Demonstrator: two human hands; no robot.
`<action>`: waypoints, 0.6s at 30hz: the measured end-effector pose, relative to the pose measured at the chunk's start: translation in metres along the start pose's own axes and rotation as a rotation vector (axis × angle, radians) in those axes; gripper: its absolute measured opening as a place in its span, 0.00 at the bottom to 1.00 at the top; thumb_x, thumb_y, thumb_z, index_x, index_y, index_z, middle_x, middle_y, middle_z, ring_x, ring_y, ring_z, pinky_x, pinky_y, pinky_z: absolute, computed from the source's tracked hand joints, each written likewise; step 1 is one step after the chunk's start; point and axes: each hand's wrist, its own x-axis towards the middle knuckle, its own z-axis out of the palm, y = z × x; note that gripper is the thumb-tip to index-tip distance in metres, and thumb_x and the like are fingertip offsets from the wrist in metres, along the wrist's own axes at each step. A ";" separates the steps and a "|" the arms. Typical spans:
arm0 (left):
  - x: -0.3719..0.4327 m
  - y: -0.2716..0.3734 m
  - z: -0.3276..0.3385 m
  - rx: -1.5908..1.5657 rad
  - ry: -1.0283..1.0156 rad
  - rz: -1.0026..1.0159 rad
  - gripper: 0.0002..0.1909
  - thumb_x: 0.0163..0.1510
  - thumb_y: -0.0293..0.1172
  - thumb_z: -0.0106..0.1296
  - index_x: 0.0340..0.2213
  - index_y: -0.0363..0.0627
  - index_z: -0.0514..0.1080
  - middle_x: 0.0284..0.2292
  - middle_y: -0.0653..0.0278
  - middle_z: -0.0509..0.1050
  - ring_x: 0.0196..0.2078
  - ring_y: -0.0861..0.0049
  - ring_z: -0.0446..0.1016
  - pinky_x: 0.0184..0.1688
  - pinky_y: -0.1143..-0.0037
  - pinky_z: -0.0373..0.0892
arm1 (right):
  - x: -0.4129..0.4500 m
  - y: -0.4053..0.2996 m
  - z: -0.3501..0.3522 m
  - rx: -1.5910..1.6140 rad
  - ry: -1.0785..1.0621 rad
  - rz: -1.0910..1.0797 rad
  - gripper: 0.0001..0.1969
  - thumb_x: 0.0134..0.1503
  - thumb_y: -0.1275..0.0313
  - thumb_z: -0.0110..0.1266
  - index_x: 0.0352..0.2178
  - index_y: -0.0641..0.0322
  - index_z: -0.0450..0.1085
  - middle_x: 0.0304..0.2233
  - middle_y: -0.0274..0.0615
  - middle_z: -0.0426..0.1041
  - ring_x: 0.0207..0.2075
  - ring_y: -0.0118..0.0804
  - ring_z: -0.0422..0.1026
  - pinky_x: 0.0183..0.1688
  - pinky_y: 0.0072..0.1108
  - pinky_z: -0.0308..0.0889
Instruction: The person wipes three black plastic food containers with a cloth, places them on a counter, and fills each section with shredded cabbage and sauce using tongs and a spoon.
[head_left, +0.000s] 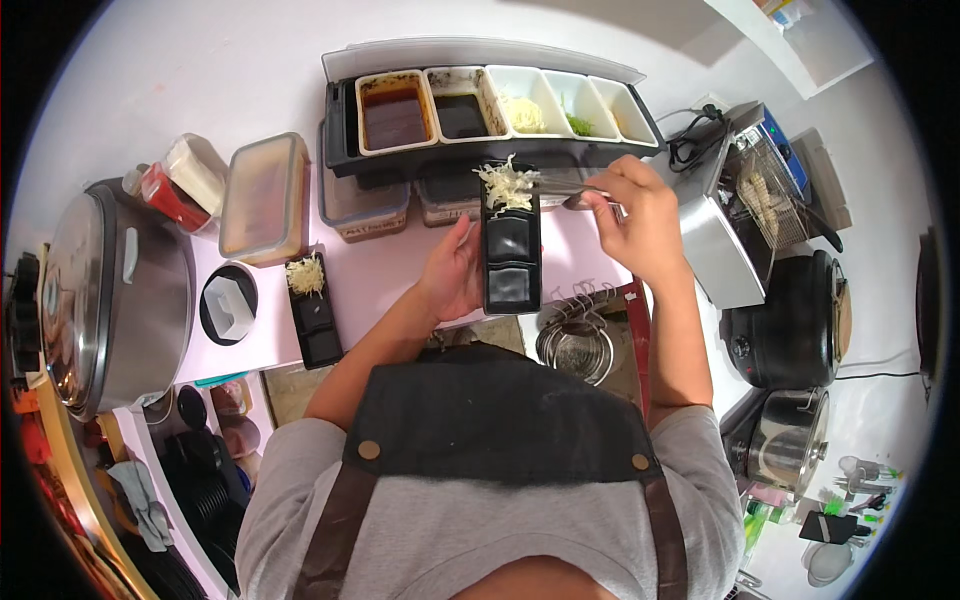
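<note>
My left hand (455, 274) holds a black three-compartment sauce dish (511, 255) by its left side, with fingers hidden beneath it. Pale shredded vegetable (507, 184), perhaps cabbage, heaps up in the dish's far compartment; the other two look bare. In my right hand (637, 217) are metal tongs (559, 184), their tips at the right side of the shreds. A second black divided dish (313, 319) rests on the pink counter to the left, with similar shreds (305, 275) in its far compartment.
Behind the dish stands a black condiment holder (495, 154) with white tubs of dark sauces, shreds and chopped greens. Lidded plastic containers (264, 196) sit left of it. A large metal pot (139, 300) stands far left, a deep fryer (724, 225) and black soup kettle (784, 322) right.
</note>
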 end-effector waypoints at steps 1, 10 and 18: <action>0.002 -0.001 0.000 -0.014 0.006 0.006 0.37 0.56 0.60 0.21 0.55 0.43 0.50 0.51 0.48 0.61 0.51 0.55 0.64 0.53 0.58 0.59 | 0.001 0.002 -0.002 -0.012 0.031 0.018 0.04 0.42 0.78 0.56 0.24 0.67 0.71 0.22 0.43 0.67 0.24 0.44 0.68 0.29 0.26 0.64; 0.021 -0.002 -0.008 -0.046 -0.136 0.001 0.33 0.57 0.58 0.22 0.55 0.47 0.51 0.51 0.57 0.62 0.52 0.63 0.64 0.52 0.58 0.61 | 0.058 0.051 0.021 -0.220 0.070 0.138 0.07 0.44 0.70 0.55 0.22 0.65 0.73 0.23 0.51 0.70 0.26 0.49 0.71 0.31 0.31 0.66; 0.012 -0.006 -0.013 0.020 0.062 0.024 0.33 0.56 0.59 0.22 0.54 0.51 0.52 0.50 0.56 0.63 0.51 0.60 0.65 0.46 0.55 0.66 | 0.091 0.104 0.084 -0.386 -0.082 0.030 0.10 0.44 0.68 0.52 0.20 0.65 0.73 0.25 0.53 0.71 0.28 0.51 0.71 0.34 0.34 0.67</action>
